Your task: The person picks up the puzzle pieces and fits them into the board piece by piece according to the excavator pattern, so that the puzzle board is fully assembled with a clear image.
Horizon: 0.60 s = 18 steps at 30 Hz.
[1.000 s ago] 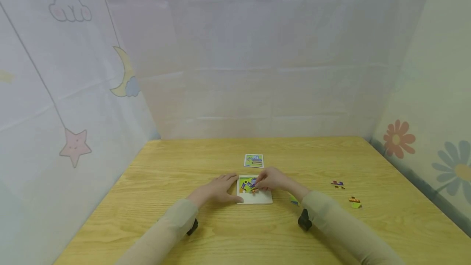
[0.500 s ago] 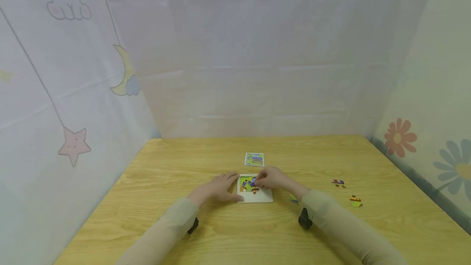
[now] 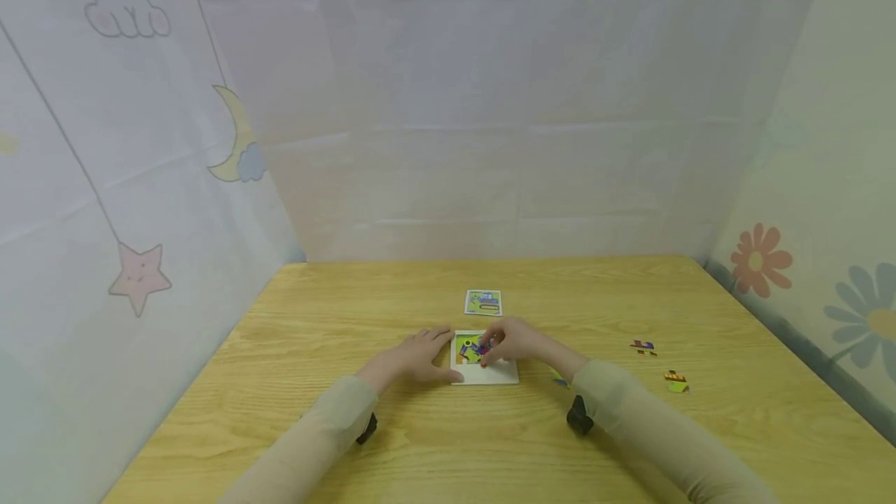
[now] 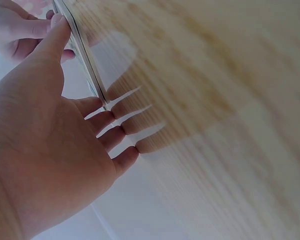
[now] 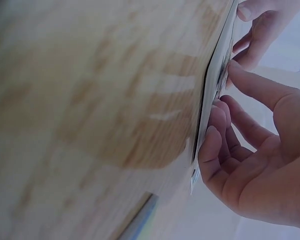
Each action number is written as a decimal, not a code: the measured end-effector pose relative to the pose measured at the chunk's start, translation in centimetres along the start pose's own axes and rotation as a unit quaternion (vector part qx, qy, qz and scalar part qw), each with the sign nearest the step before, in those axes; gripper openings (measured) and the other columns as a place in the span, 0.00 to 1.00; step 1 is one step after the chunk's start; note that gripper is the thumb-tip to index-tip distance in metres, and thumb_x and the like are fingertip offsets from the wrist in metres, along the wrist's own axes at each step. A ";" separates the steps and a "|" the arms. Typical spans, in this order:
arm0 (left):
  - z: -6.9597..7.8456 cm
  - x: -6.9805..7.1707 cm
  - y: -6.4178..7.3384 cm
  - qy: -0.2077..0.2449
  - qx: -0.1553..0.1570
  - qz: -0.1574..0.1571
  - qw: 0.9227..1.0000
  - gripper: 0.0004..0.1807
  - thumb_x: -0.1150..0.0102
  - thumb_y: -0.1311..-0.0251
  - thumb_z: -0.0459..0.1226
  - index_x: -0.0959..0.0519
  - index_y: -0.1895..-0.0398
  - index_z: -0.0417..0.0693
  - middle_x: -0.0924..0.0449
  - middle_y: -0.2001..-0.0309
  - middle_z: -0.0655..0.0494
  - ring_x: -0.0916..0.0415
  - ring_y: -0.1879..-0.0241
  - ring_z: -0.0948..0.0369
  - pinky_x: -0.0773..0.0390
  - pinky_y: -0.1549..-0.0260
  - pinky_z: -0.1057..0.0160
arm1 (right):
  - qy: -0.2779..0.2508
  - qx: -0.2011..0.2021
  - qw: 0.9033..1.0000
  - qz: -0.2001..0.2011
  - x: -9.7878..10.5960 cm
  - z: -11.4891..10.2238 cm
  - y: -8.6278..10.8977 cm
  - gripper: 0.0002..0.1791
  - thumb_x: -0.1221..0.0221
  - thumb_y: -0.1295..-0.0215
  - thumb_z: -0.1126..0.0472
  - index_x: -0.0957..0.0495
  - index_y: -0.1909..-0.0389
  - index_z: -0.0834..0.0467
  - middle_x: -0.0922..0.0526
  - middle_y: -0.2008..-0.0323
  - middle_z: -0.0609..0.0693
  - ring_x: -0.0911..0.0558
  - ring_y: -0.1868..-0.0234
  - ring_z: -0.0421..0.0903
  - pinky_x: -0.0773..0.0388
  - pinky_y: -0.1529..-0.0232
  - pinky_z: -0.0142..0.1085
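"What's your left hand doing?"

"My fingers are loosely spread along the left side of the white tray, thumb touching its near corner. Inside lies part of a green and purple picture."

"And past that?"

"A printed card lies flat on the table, just beyond the tray. Over the tray, my right hand pinches a small red piece between thumb and fingertips, which hide most of it."

"Anything further right?"

"Near my right wrist, a green and blue piece. Well apart from the tray, some red and purple pieces, then an orange striped piece just beside a green one"
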<state>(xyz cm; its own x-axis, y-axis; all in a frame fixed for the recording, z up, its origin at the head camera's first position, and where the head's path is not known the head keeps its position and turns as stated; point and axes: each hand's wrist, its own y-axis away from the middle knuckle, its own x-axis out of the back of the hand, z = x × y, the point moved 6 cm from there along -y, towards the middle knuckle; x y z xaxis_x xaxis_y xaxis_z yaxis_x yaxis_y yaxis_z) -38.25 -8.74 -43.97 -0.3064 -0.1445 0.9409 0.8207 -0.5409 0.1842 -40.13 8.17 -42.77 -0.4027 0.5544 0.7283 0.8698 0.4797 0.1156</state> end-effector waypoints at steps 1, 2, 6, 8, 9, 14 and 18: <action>0.0 0.0 0.0 0.000 0.000 0.000 1.000 0.49 0.48 0.45 0.65 0.48 0.27 0.46 0.51 0.26 0.48 0.52 0.29 0.44 0.48 0.31 0.44 | 0.004 -0.001 1.000 -0.002 0.0 0.0 0.0 0.20 0.28 0.54 0.55 0.18 0.59 0.58 0.24 0.75 0.47 0.26 0.75 0.41 0.26 0.75 0.29; 0.0 0.0 0.0 0.000 0.001 0.000 1.000 0.49 0.48 0.45 0.65 0.48 0.27 0.46 0.51 0.26 0.48 0.52 0.29 0.44 0.48 0.31 0.44 | 0.007 -0.003 1.000 -0.003 0.0 -0.1 0.1 0.21 0.28 0.54 0.55 0.19 0.59 0.58 0.25 0.74 0.47 0.26 0.75 0.41 0.28 0.75 0.29; 0.1 0.1 0.1 0.005 0.001 -0.001 1.000 0.49 0.48 0.45 0.64 0.48 0.27 0.46 0.52 0.26 0.47 0.52 0.29 0.44 0.49 0.31 0.43 | 0.026 0.001 1.000 -0.008 -0.1 -0.3 0.2 0.23 0.28 0.54 0.54 0.20 0.57 0.58 0.26 0.74 0.47 0.29 0.73 0.41 0.33 0.75 0.30; 0.1 0.1 0.1 0.006 0.001 -0.001 1.000 0.49 0.48 0.44 0.64 0.48 0.27 0.46 0.51 0.26 0.47 0.52 0.29 0.44 0.49 0.31 0.43 | 0.032 0.008 0.999 -0.011 -0.2 -0.4 0.3 0.23 0.28 0.54 0.54 0.21 0.57 0.58 0.25 0.74 0.47 0.29 0.73 0.41 0.33 0.75 0.30; 0.1 0.1 0.2 0.005 0.000 0.000 1.000 0.49 0.48 0.44 0.64 0.48 0.27 0.46 0.51 0.26 0.47 0.52 0.29 0.44 0.49 0.31 0.43 | 0.034 0.011 0.999 -0.012 -0.2 -0.4 0.3 0.24 0.28 0.54 0.54 0.22 0.57 0.58 0.25 0.74 0.46 0.29 0.73 0.41 0.33 0.75 0.30; 0.2 0.1 0.3 0.005 -0.005 0.003 1.000 0.48 0.48 0.44 0.63 0.47 0.28 0.45 0.50 0.27 0.47 0.51 0.29 0.45 0.48 0.31 0.44 | 0.037 0.019 0.999 -0.019 -0.4 -0.4 0.3 0.24 0.28 0.54 0.55 0.22 0.56 0.58 0.25 0.74 0.46 0.28 0.73 0.40 0.31 0.74 0.30; 0.3 0.2 0.4 0.009 -0.006 0.005 1.000 0.48 0.47 0.43 0.63 0.47 0.28 0.45 0.50 0.27 0.47 0.51 0.29 0.44 0.48 0.32 0.43 | 0.031 0.023 0.999 -0.020 -0.4 -0.5 0.3 0.22 0.28 0.53 0.56 0.21 0.56 0.58 0.25 0.74 0.46 0.28 0.73 0.40 0.31 0.74 0.30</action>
<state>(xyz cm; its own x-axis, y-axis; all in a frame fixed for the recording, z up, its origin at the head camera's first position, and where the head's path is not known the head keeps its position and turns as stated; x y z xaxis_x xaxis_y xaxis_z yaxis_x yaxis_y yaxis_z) -37.83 -8.74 -43.62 -0.3080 -0.1651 0.9369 0.8174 -0.5499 0.1718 -39.57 7.73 -42.72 -0.4166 0.4927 0.7640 0.8393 0.5314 0.1149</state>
